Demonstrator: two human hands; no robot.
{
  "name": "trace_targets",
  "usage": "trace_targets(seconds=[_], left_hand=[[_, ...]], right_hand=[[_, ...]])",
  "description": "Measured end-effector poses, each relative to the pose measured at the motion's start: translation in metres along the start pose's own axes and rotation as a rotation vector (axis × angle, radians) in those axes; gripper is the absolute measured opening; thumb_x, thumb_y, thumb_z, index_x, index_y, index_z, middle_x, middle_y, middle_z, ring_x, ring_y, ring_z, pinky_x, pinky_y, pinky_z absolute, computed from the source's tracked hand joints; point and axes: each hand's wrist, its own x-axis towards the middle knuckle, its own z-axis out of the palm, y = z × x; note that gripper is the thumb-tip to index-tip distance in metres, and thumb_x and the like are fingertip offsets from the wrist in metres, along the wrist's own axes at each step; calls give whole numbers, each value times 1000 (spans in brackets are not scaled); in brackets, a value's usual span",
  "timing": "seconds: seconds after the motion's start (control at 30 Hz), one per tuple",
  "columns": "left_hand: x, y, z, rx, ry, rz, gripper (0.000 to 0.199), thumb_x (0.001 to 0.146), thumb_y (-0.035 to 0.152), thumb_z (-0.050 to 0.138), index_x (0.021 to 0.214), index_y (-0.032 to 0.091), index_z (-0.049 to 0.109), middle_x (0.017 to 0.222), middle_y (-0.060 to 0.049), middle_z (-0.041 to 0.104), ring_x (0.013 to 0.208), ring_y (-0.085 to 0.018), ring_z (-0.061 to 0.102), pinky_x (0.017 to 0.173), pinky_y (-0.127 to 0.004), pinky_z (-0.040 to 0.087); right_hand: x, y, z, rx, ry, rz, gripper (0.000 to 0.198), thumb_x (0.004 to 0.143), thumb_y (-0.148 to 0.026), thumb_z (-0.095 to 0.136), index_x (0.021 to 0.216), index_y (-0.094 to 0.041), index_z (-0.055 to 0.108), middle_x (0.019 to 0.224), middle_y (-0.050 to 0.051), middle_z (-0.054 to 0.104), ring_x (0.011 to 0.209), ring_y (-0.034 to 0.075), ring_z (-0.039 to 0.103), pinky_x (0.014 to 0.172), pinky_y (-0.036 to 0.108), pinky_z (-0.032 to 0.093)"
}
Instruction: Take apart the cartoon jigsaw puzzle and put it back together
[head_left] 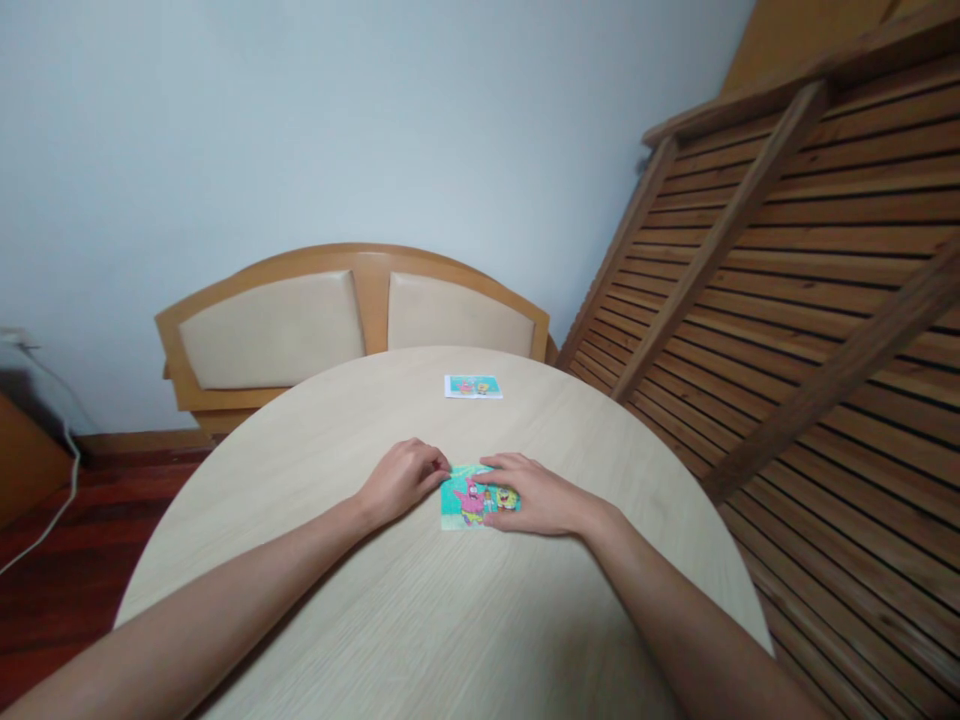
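Note:
A small rectangular cartoon picture (472,503) lies flat on the round table (360,620), with a pink starfish figure and a yellow square figure on turquoise. My left hand (405,478) is at its upper left corner, fingers curled and thumb and forefinger pinched together. Whatever sits between those fingertips is too small to make out. Across the right part of the picture rests my right hand (536,497), fingers and thumb spread apart, covering some of the right edge. Whether the picture is one sheet or joined pieces, I cannot tell.
Farther back on the table lies a white-edged paper (473,387) with a similar cartoon print. Behind the table stands a padded wooden headboard (373,300) against the wall. A slatted wooden frame (795,270) leans at the right. A white cable (73,470) hangs at the left.

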Motion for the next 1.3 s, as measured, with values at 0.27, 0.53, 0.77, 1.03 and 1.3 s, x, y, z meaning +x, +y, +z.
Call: trace_targets(seconds=[0.27,0.53,0.77,1.03,1.3], left_hand=[[-2,-7,-13,-7,-68,161,21,98,28,51,96,22,72,95,-5,73,94,-22,62,87,-34,48],[-4,-2,-18,21,-109,245,21,97,26,52,95,21,73,98,-6,70,96,-21,61,88,-32,47],[-5,-3,-19,30,-149,268,22,97,27,53,100,23,74,104,-6,69,99,-21,61,89,-31,48],[-7,-9,-16,-24,-159,257,25,97,32,53,110,23,73,111,-8,68,103,-21,62,91,-32,50],[-9,-7,-16,-22,-166,289,44,94,43,59,132,23,62,137,-12,58,126,-28,55,107,-42,44]], right_hand=[[0,-1,-1,3,1,-3,59,83,-57,67,136,-30,61,148,10,50,137,31,44,113,48,34],[0,1,0,-5,-2,-8,60,84,-58,67,137,-31,61,149,10,50,137,31,44,113,48,34],[0,0,0,-1,-3,-7,60,84,-58,66,137,-31,60,149,10,49,137,31,44,113,48,34],[0,1,-1,-1,-5,-7,60,85,-58,66,137,-31,60,149,10,49,137,31,43,114,48,34],[1,0,2,-65,21,41,58,93,-57,56,142,-27,54,150,13,47,139,31,41,113,49,33]])
